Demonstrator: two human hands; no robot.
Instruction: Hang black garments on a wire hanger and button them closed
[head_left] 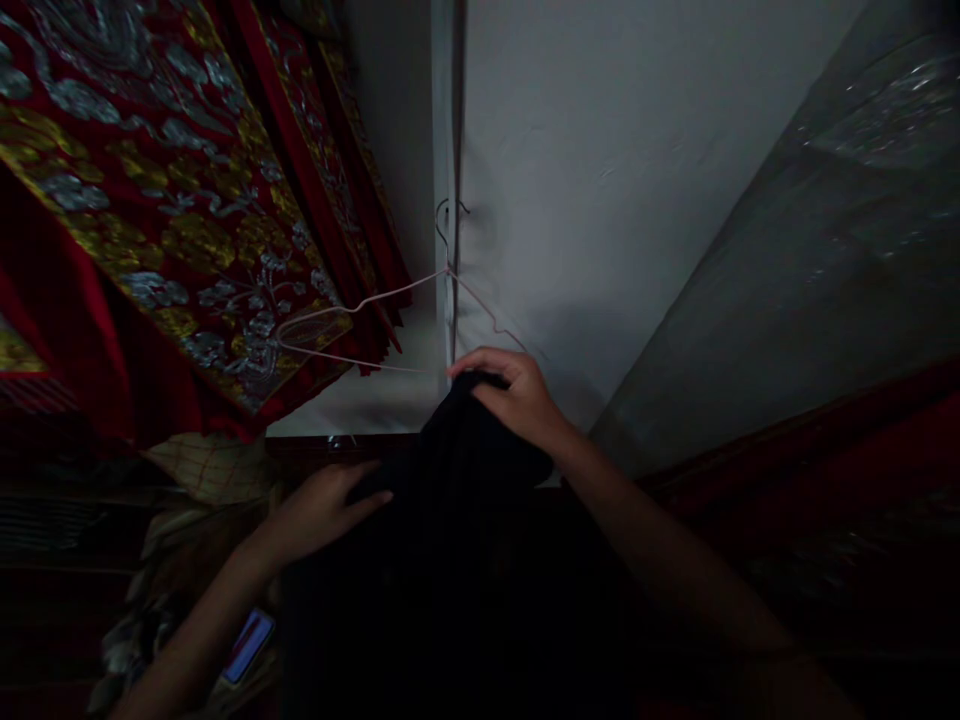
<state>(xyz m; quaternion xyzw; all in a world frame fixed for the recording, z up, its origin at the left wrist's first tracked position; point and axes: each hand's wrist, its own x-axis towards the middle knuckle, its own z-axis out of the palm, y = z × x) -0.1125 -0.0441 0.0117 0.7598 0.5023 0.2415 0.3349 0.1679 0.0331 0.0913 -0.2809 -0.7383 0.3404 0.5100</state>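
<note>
A thin wire hanger (390, 300) hangs by its hook on a white wall edge. Just below it, a black garment (450, 520) droops down toward me. My right hand (517, 395) is closed on the top of the black garment, right under the hanger's lower bar. My left hand (322, 510) lies against the garment's left side, its fingers extended along the cloth.
Red fabric panels with gold and silver embroidery (165, 200) hang at the left. A clear plastic cover (825, 250) slopes at the right. A lit phone screen (249, 645) shows at the lower left among cloths. The scene is dim.
</note>
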